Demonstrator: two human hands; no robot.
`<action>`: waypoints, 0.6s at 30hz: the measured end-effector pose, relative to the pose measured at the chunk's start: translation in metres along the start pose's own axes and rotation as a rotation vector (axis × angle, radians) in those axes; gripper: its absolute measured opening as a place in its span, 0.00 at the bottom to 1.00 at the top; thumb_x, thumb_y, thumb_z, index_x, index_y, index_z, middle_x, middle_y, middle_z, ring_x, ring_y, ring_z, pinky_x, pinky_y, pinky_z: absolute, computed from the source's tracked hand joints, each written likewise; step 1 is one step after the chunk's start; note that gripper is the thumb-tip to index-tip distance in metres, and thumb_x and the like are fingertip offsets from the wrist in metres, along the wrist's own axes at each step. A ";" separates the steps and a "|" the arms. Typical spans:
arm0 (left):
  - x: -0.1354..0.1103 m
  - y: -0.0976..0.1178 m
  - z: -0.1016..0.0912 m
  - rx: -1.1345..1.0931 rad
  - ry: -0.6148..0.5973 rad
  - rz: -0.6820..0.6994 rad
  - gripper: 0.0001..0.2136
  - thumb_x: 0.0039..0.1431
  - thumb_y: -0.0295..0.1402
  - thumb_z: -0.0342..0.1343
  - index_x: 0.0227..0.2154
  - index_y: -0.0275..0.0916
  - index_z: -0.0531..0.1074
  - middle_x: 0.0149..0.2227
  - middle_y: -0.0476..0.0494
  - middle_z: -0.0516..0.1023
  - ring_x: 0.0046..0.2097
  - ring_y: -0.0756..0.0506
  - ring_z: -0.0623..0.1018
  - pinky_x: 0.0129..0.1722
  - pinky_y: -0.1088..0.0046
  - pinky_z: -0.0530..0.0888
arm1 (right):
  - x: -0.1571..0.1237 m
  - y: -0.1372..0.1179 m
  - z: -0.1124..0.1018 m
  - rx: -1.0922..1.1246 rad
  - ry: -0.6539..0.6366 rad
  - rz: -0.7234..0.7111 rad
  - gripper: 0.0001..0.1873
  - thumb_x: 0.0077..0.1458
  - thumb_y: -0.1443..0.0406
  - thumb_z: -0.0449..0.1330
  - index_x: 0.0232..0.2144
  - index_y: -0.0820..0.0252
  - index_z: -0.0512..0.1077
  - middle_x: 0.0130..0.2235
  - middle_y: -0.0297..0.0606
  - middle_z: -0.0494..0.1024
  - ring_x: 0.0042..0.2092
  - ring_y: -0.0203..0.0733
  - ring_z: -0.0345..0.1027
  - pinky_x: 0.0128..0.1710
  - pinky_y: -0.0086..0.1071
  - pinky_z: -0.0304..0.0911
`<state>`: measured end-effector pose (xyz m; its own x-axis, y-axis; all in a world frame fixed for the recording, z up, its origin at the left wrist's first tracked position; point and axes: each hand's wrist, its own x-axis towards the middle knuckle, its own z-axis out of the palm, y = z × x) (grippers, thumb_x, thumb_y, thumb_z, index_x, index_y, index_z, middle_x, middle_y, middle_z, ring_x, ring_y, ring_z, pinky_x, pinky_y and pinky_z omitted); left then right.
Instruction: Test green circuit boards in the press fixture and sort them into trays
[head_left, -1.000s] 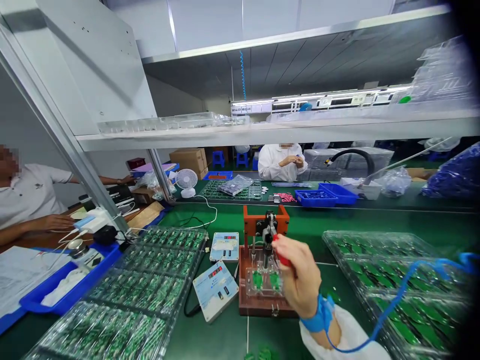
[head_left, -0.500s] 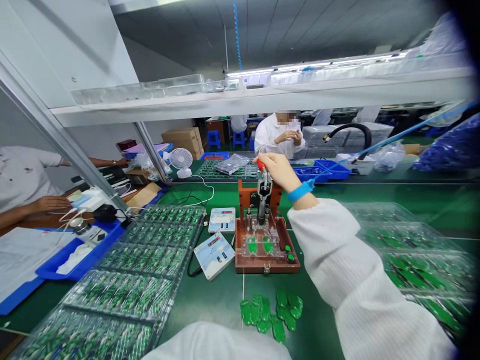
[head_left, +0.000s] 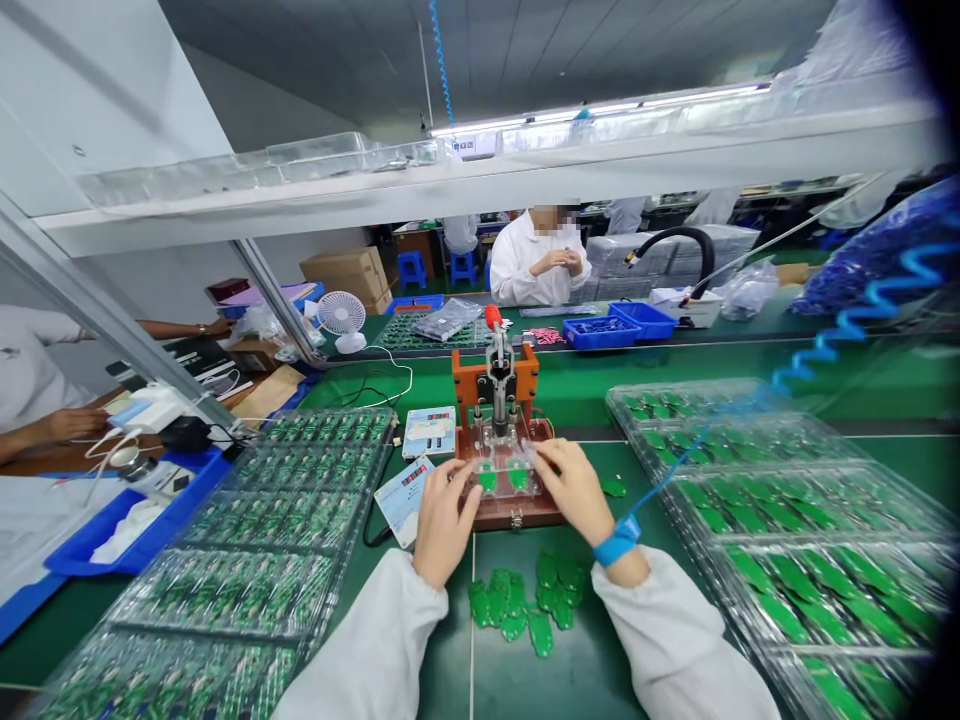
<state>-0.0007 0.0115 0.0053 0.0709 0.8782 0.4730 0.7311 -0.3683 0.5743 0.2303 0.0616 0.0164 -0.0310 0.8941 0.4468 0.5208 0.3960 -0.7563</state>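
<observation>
A test fixture with a brown base and an orange frame stands before me. Two green circuit boards lie side by side on its clear plate. My left hand is at the plate's left edge, thumb and fingers apart. At the right edge, the stretched fingers of my right hand reach the plate; a blue wrist strap circles that wrist. Above the boards, the toggle clamp's red handle points up, untouched. A loose pile of green boards lies in front of the fixture.
Trays of boards stand left and right. Two small display boxes sit left of the fixture. A shelf crosses above. The coiled blue cord hangs at right. A co-worker sits opposite; another person's hand is at far left.
My right hand has let go of the red clamp handle and come down to the plate's right side. My left hand has come into view at its left side. The view has shifted slightly.
</observation>
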 end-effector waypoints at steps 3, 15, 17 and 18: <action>0.015 -0.014 0.007 0.096 -0.042 0.038 0.17 0.71 0.35 0.49 0.58 0.38 0.72 0.59 0.34 0.70 0.60 0.36 0.69 0.61 0.49 0.68 | -0.011 -0.004 0.018 0.003 -0.081 0.010 0.11 0.59 0.61 0.59 0.40 0.54 0.81 0.46 0.46 0.79 0.52 0.57 0.67 0.55 0.52 0.60; -0.010 0.000 -0.005 -0.147 0.052 -0.041 0.13 0.66 0.47 0.56 0.40 0.43 0.78 0.40 0.44 0.81 0.43 0.40 0.79 0.46 0.61 0.75 | -0.044 -0.025 0.000 0.429 -0.278 0.296 0.10 0.57 0.59 0.60 0.38 0.58 0.74 0.37 0.37 0.80 0.37 0.40 0.75 0.40 0.34 0.70; -0.027 0.003 -0.001 -0.148 -0.044 0.016 0.14 0.65 0.48 0.58 0.40 0.46 0.80 0.39 0.47 0.82 0.41 0.42 0.81 0.44 0.65 0.76 | -0.067 -0.031 0.000 0.483 -0.280 0.347 0.09 0.55 0.60 0.62 0.37 0.58 0.75 0.39 0.37 0.82 0.37 0.38 0.75 0.39 0.31 0.69; -0.035 0.006 0.003 -0.157 -0.084 0.046 0.14 0.64 0.50 0.59 0.41 0.46 0.80 0.37 0.48 0.82 0.40 0.43 0.81 0.42 0.67 0.77 | -0.078 -0.034 -0.001 0.503 -0.273 0.374 0.09 0.54 0.61 0.62 0.37 0.58 0.75 0.38 0.36 0.82 0.37 0.37 0.75 0.39 0.30 0.69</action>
<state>0.0027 -0.0206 -0.0096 0.1630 0.8793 0.4476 0.6114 -0.4461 0.6536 0.2156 -0.0218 0.0076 -0.1750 0.9842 0.0257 0.0805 0.0403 -0.9959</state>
